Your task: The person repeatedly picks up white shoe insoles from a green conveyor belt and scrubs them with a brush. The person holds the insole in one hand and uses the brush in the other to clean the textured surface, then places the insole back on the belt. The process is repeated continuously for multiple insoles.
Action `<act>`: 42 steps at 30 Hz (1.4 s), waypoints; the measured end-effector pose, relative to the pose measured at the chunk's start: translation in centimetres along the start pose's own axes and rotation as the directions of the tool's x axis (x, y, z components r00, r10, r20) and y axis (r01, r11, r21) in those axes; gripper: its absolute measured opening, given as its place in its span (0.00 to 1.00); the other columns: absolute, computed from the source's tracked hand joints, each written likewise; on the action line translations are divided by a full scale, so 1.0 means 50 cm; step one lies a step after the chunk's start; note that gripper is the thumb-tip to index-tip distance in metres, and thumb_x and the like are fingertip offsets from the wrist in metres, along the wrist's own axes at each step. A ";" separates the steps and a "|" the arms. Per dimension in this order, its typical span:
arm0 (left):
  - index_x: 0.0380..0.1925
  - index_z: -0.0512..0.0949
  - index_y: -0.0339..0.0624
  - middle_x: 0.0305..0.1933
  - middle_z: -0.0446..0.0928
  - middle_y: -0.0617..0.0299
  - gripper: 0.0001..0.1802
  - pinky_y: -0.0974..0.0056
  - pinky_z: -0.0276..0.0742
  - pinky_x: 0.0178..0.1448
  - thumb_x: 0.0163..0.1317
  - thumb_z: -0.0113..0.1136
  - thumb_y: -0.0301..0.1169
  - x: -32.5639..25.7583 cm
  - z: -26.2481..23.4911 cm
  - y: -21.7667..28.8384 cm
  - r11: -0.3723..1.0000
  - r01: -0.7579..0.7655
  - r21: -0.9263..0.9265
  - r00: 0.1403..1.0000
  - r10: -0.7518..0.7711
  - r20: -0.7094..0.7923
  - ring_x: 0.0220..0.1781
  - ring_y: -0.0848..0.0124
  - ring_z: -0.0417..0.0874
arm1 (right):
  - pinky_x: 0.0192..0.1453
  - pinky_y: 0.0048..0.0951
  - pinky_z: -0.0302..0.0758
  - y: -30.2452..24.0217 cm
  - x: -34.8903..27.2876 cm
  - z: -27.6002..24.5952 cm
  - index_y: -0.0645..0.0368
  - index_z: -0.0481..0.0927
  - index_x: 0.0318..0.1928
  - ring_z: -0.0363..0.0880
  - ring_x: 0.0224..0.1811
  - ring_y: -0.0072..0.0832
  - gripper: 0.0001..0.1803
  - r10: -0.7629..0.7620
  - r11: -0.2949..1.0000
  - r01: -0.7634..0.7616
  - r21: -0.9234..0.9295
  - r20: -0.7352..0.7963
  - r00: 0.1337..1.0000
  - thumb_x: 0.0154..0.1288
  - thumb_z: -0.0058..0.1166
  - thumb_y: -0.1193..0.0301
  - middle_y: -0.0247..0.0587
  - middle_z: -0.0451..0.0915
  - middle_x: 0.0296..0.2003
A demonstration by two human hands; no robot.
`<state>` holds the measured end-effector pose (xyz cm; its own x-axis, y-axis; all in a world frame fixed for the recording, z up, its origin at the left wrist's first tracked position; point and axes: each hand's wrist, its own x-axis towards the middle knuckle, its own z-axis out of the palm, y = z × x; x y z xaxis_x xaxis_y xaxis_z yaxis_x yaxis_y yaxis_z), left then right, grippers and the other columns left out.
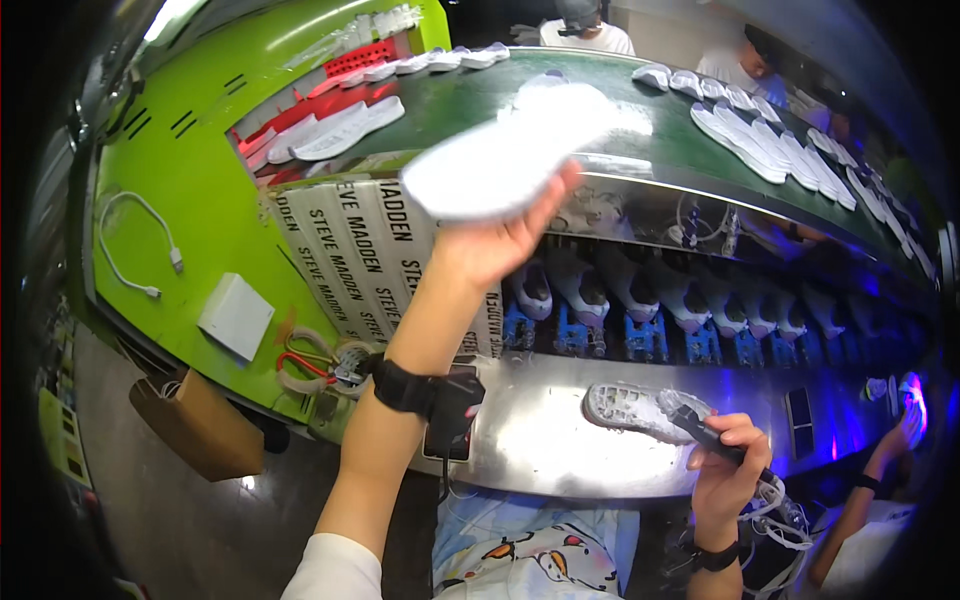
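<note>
A white shoe sole [490,165] is raised in front of the green conveyor belt, partly washed out by glare. My left hand [490,245] holds it from below, its fingers along the sole's right edge. On the metal bench lies another sole [640,412], pale grey with a grid of hollows at its left end. My right hand [732,465] is closed round the black handle of a brush [708,432]. The brush's head is at the right end of the lying sole.
Rows of white soles [345,130] rest on the belt [450,105]. Beneath it, shoes [585,290] stand on blue supports. A green table [160,220] holds a white box [237,315], a cable and tape rolls. A phone [800,422] lies right, near a co-worker's hand [910,425].
</note>
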<state>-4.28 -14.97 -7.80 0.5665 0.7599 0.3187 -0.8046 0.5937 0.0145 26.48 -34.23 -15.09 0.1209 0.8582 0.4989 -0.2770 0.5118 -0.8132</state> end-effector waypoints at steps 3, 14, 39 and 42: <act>0.65 0.53 0.30 0.72 0.52 0.43 0.27 0.46 0.53 0.74 0.72 0.38 0.36 0.058 0.062 -0.053 0.651 -0.450 0.611 0.869 0.476 0.134 0.74 0.49 0.52 | 0.27 0.30 0.78 0.005 -0.015 -0.005 0.65 0.73 0.34 0.77 0.23 0.36 0.21 0.070 0.997 -0.072 -0.009 -0.121 0.990 0.74 0.36 0.59 0.57 0.76 0.39; 0.34 0.81 0.34 0.49 0.76 0.39 0.20 0.50 0.75 0.51 0.58 0.57 0.43 0.247 0.119 0.038 -0.829 0.490 0.269 0.655 0.554 0.513 0.51 0.46 0.78 | 0.37 0.22 0.76 -0.027 -0.052 0.003 0.62 0.72 0.50 0.76 0.37 0.23 0.18 0.342 0.939 -0.340 0.051 -0.221 0.913 0.56 0.55 0.79 0.47 0.73 0.49; 0.63 0.62 0.33 0.60 0.63 0.42 0.52 0.31 0.47 0.65 0.44 0.67 0.58 0.030 0.225 0.175 -0.753 0.646 -0.128 0.737 0.571 0.362 0.64 0.45 0.59 | 0.36 0.20 0.72 -0.077 -0.041 -0.060 0.63 0.71 0.55 0.73 0.31 0.18 0.18 0.475 0.876 -0.413 0.251 -0.290 0.831 0.64 0.52 0.78 0.33 0.75 0.33; 0.55 0.69 0.32 0.56 0.64 0.45 0.46 0.35 0.54 0.62 0.41 0.71 0.53 0.023 0.225 0.171 -0.731 0.680 -0.059 0.701 0.623 0.346 0.61 0.46 0.62 | 0.29 0.21 0.72 -0.038 -0.036 -0.045 0.62 0.68 0.56 0.73 0.25 0.20 0.20 0.478 0.871 -0.382 0.309 -0.356 0.803 0.62 0.51 0.79 0.33 0.74 0.28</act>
<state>-12.51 -12.01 3.36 -0.1662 0.8112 0.5607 0.9838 0.0982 0.1497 28.94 -36.67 -15.14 0.3037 0.9480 -0.0950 -0.5820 0.1056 -0.8063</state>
